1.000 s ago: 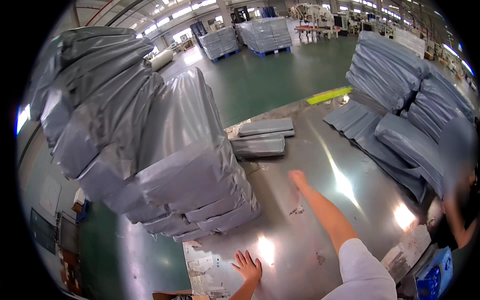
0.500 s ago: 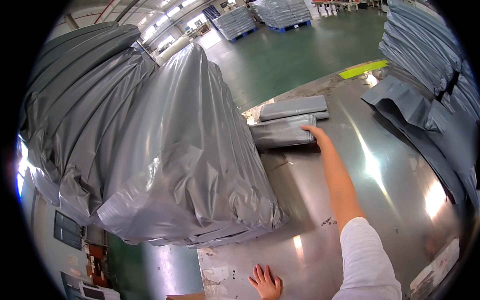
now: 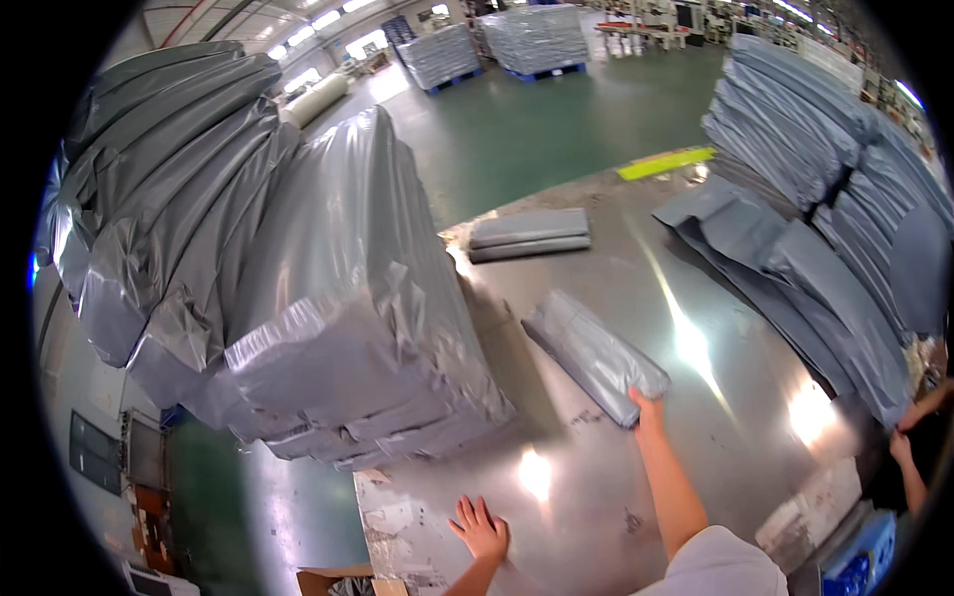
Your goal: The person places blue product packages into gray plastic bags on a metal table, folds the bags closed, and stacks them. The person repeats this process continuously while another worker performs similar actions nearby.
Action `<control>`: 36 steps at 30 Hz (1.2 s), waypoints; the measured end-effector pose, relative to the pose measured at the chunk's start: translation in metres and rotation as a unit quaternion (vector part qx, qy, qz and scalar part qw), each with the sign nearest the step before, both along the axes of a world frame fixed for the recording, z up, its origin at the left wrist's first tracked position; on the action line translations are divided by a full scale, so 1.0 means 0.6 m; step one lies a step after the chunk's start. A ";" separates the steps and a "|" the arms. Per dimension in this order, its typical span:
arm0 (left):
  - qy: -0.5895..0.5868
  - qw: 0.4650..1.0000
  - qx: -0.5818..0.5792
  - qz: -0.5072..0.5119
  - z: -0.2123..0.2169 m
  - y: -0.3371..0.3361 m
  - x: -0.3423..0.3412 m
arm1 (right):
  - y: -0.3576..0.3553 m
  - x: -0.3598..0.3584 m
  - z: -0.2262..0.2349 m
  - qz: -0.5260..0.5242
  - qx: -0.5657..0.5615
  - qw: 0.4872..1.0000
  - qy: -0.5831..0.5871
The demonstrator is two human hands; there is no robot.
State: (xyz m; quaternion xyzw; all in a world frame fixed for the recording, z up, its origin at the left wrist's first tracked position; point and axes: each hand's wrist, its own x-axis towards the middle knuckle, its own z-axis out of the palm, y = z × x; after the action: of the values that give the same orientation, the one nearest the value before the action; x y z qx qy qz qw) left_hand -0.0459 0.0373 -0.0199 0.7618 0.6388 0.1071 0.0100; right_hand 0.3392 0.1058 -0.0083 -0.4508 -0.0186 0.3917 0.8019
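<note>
My right hand (image 3: pixel 648 411) grips the near end of a folded grey plastic bundle (image 3: pixel 594 353), which lies slantwise on the metal table (image 3: pixel 596 497). My left hand (image 3: pixel 482 531) rests flat near the table's front left, fingers spread, holding nothing. Another folded grey bundle (image 3: pixel 530 234) lies apart at the table's far edge. To the left towers a tall stack of grey plastic bags (image 3: pixel 358 298), wrinkled and glossy, close to the held bundle.
At the right stand more stacked grey bags (image 3: pixel 785 119), with loose grey sheets (image 3: pixel 755 248) spread before them. Another person's hands (image 3: pixel 902 442) show at the far right. Yellow-green tape (image 3: pixel 666 163) marks the far edge. An open carton (image 3: pixel 333 576) sits below the table's left corner.
My right hand has drawn the bundle toward me, away from the one at the far edge, and turned it slantwise. My left hand stays on the table. The whole view has shifted.
</note>
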 end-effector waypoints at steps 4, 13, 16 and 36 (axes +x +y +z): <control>0.009 1.000 0.013 0.000 -0.006 -0.007 -0.002 | -0.288 -0.038 0.044 -0.019 -0.057 0.998 0.020; -0.270 0.895 -0.026 -0.354 0.141 -0.147 0.178 | -0.648 -0.155 0.189 0.022 -0.133 0.983 -0.125; -0.317 0.917 -0.044 -0.238 0.131 -0.238 0.176 | -0.712 -0.187 0.210 0.107 -0.172 0.957 -0.205; 0.126 0.805 -0.173 -0.553 0.128 -0.361 -0.018 | -0.856 -0.272 0.108 0.243 -0.193 0.935 0.172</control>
State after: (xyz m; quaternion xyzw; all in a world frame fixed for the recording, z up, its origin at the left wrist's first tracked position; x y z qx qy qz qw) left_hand -0.0565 -0.1796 0.0569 0.9785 0.1124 -0.1257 0.1189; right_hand 0.1761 -0.4077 0.0567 -0.5044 0.0866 0.6421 0.5708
